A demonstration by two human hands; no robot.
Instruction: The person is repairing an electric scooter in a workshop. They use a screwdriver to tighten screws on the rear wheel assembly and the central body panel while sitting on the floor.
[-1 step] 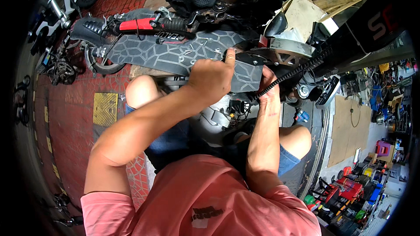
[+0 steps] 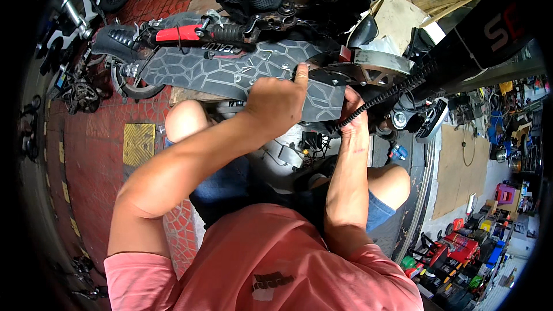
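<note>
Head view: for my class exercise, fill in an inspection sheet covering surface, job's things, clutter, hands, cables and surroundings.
Surface: wooden board, partly visible under the scooter deck.
Job's things: scooter deck, dark with pale lines; curved metal piece near its right end.
Clutter: small metal pieces on the deck.
Hands: left hand, one finger extended near the deck's far edge; right hand at the deck's right end, its grip partly hidden.
Cables: ribbed black tubing by the right hand; dark wires.
Surroundings: red paving at left; brown sheet at right.
</note>
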